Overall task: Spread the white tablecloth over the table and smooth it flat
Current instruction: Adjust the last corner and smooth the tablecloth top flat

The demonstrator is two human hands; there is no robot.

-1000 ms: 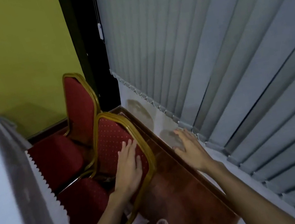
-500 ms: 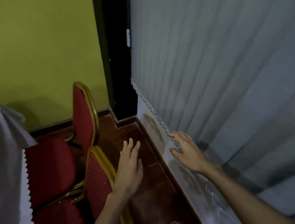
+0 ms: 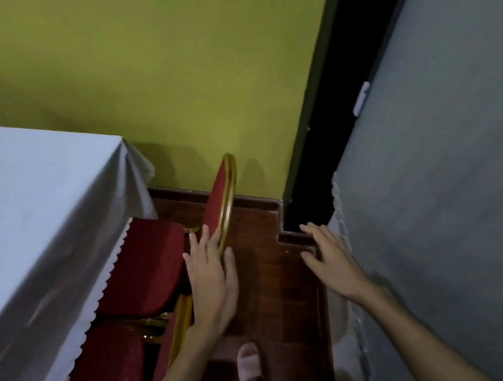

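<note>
Walked further along the chairs (image 3: 143, 270); both hands, left hand (image 3: 213, 284) and right hand (image 3: 333, 260), spread empty, tablecloth (image 3: 22, 210) already draping the surface.

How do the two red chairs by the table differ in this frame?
The far chair shows its whole seat and gold-rimmed back; the near chair is cut off by the frame's bottom edge. The left hand overlaps the far chair's back, not the near chair's. Both have red upholstery, gold frames and sit beside the white tablecloth.
</note>
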